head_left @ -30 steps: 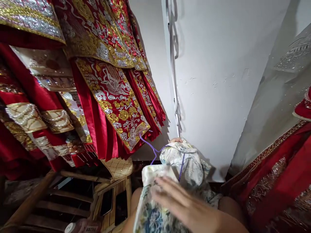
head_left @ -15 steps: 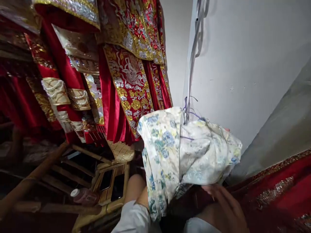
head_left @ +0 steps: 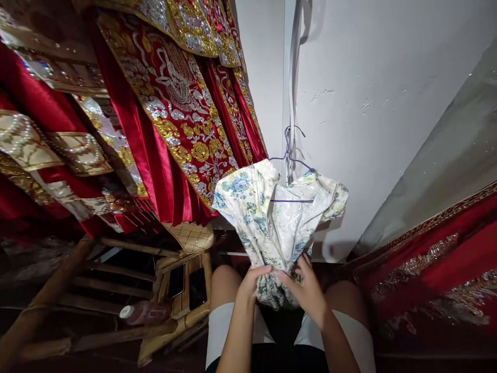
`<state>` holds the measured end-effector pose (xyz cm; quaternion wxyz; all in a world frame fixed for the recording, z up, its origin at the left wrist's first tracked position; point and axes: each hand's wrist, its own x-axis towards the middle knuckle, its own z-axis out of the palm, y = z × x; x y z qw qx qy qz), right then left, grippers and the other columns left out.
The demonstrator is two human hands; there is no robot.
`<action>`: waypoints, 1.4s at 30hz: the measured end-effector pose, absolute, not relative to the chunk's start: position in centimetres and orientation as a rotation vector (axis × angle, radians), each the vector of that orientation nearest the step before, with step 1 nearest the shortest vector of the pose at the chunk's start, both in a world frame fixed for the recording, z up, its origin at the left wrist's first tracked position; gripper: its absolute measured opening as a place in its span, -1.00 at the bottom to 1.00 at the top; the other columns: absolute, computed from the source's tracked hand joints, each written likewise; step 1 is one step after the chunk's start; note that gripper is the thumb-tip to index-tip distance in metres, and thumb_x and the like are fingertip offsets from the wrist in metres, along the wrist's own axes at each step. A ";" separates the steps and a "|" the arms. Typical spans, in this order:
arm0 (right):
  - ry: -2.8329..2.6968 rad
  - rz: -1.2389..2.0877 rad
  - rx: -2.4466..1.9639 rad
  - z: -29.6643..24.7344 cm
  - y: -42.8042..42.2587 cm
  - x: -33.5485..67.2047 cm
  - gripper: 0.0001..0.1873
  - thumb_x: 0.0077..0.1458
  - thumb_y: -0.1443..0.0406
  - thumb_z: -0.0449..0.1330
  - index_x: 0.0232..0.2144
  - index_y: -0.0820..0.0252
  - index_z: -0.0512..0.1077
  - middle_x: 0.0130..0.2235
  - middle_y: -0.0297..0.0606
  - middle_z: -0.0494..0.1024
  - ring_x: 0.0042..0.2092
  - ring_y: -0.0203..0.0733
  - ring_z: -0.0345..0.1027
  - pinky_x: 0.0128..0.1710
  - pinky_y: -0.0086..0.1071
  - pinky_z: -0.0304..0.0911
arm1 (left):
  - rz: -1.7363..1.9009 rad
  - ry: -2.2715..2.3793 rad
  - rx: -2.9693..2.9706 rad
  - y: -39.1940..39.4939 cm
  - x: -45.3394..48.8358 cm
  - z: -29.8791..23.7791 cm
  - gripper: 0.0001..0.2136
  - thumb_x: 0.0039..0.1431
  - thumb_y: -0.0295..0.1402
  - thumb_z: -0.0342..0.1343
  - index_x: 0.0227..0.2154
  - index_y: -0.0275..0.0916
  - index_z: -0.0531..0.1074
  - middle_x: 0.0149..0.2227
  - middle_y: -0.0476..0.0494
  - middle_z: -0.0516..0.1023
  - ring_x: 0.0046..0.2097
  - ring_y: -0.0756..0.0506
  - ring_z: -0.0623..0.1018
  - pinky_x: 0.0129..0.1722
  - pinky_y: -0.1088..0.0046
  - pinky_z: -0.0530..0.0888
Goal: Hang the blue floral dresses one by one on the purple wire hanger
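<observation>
A white dress or top with blue and yellow flowers (head_left: 248, 207) hangs in front of me on a thin purple hanger (head_left: 288, 151). Its wide V neckline gapes, showing the pale inside. My left hand (head_left: 254, 280) grips the gathered waist from the left, thumb lying across the front. On the right side of the same gathers, my right hand (head_left: 308, 287) holds the cloth, its thumb in front and the other fingers partly hidden behind. Below the hands the fabric bunches above my lap.
Red costumes with gold and silver embroidery (head_left: 186, 114) hang at left. A bamboo chair (head_left: 182, 324) bears two phones and a pink bottle with a white cap (head_left: 145, 312). White straps (head_left: 294, 77) run down the wall. More red beaded cloth (head_left: 435, 264) lies at right.
The floral garment has turned from a bunched, sideways position to hang facing me with its neckline spread. Both hands have come to its waist. The view has shifted too.
</observation>
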<state>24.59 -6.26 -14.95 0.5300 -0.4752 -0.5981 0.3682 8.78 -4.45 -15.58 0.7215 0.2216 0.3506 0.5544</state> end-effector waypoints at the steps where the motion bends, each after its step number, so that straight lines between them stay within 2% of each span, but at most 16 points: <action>1: -1.430 0.847 -1.122 -14.7 -6.4 24.1 -0.42 0.09 0.09 0.34 0.16 0.03 0.44 0.16 -0.05 0.49 0.16 0.10 0.39 0.05 -0.15 0.43 | 1.225 0.801 0.519 -4.5 9.2 -15.2 -0.29 -0.38 -0.34 0.52 -0.01 -0.34 0.54 -0.21 -0.32 0.70 -0.01 -0.41 0.64 0.09 0.06 0.51; 5: -1.114 0.713 -1.122 -15.3 -6.4 23.9 -0.57 0.15 0.13 0.29 0.04 0.15 0.51 0.00 -0.03 0.59 -0.02 0.04 0.51 0.01 -0.11 0.45 | 1.256 0.879 0.674 -5.0 10.2 -14.1 -0.26 -0.27 -0.30 0.52 0.09 -0.28 0.49 -0.09 -0.30 0.68 0.06 -0.33 0.61 0.16 0.13 0.45; 8: -0.953 0.644 -1.092 -15.9 -6.3 25.2 -0.73 0.15 0.15 0.29 -0.15 0.17 0.54 -0.21 -0.10 0.61 -0.17 -0.04 0.53 -0.13 -0.18 0.48 | 1.243 0.886 0.726 -5.1 10.5 -13.9 -0.25 -0.27 -0.30 0.53 0.09 -0.26 0.48 -0.06 -0.31 0.67 0.06 -0.32 0.60 0.17 0.11 0.42; 10: -1.078 0.687 -1.060 -16.0 -6.2 26.0 -0.79 0.12 0.17 0.32 -0.22 0.15 0.55 -0.28 -0.16 0.57 -0.24 -0.10 0.49 -0.22 -0.26 0.47 | 1.235 0.871 0.733 -5.0 10.9 -13.9 -0.26 -0.27 -0.29 0.52 0.09 -0.26 0.49 -0.05 -0.32 0.67 0.05 -0.33 0.60 0.18 0.11 0.42; 14: -1.291 0.800 -1.054 -16.3 -5.9 26.4 -0.73 0.07 0.17 0.37 -0.18 0.12 0.53 -0.23 -0.21 0.48 -0.28 -0.19 0.39 -0.27 -0.32 0.43 | 1.261 0.854 0.706 -5.0 11.9 -13.7 -0.32 -0.25 -0.29 0.49 0.05 -0.28 0.51 -0.02 -0.33 0.65 0.05 -0.33 0.61 0.16 0.15 0.43; 19: -1.048 0.989 -1.098 -17.6 -5.5 26.3 -0.67 0.10 0.04 0.33 -0.24 0.13 0.42 -0.40 -0.28 0.52 -0.36 -0.16 0.44 -0.33 -0.31 0.43 | 1.265 0.905 0.667 -5.2 12.2 -13.7 -0.33 -0.24 -0.31 0.48 0.05 -0.27 0.51 -0.05 -0.30 0.67 0.05 -0.33 0.60 0.14 0.16 0.43; 25: -1.234 0.895 -1.173 -18.2 -5.3 27.9 -0.64 0.15 -0.01 0.25 -0.33 0.18 0.47 -0.35 -0.17 0.57 -0.26 -0.06 0.49 -0.21 -0.26 0.40 | 1.254 0.876 0.557 -4.9 12.1 -13.7 -0.31 -0.30 -0.39 0.47 0.04 -0.29 0.51 -0.11 -0.29 0.69 0.04 -0.37 0.62 0.13 0.13 0.46; 30: -1.372 0.820 -1.181 -18.2 -5.9 28.3 -0.70 0.30 0.06 0.10 -0.30 0.15 0.42 -0.34 -0.25 0.50 -0.28 -0.14 0.40 -0.24 -0.33 0.32 | 1.148 0.779 0.363 -5.0 12.9 -14.2 -0.35 -0.32 -0.41 0.45 -0.02 -0.36 0.52 -0.11 -0.34 0.69 0.00 -0.39 0.64 0.07 0.11 0.51; 37: -1.313 0.848 -1.227 -17.5 -6.5 27.8 -0.64 0.29 0.01 0.11 -0.37 0.14 0.39 -0.43 -0.32 0.40 -0.36 -0.20 0.31 -0.32 -0.38 0.27 | 1.160 0.809 0.409 -5.1 12.7 -14.5 -0.35 -0.29 -0.38 0.44 -0.01 -0.33 0.48 -0.13 -0.32 0.68 -0.01 -0.37 0.63 0.03 0.15 0.50; 39: -1.261 0.807 -1.274 -17.4 -6.6 27.8 -0.62 0.29 -0.01 0.09 -0.39 0.14 0.40 -0.44 -0.32 0.41 -0.37 -0.19 0.32 -0.33 -0.37 0.27 | 1.238 0.902 0.509 -4.4 12.0 -14.7 -0.40 -0.21 -0.33 0.42 -0.01 -0.31 0.46 -0.14 -0.30 0.66 0.00 -0.34 0.61 0.03 0.18 0.49; 42: -1.160 0.740 -1.325 -17.5 -6.6 27.8 -0.57 0.27 -0.04 0.09 -0.41 0.15 0.42 -0.46 -0.29 0.43 -0.38 -0.18 0.33 -0.37 -0.36 0.27 | 1.643 1.131 0.682 -3.5 10.8 -15.3 -0.46 -0.13 -0.32 0.37 -0.01 -0.20 0.40 0.00 -0.25 0.57 0.06 -0.24 0.55 0.04 0.30 0.44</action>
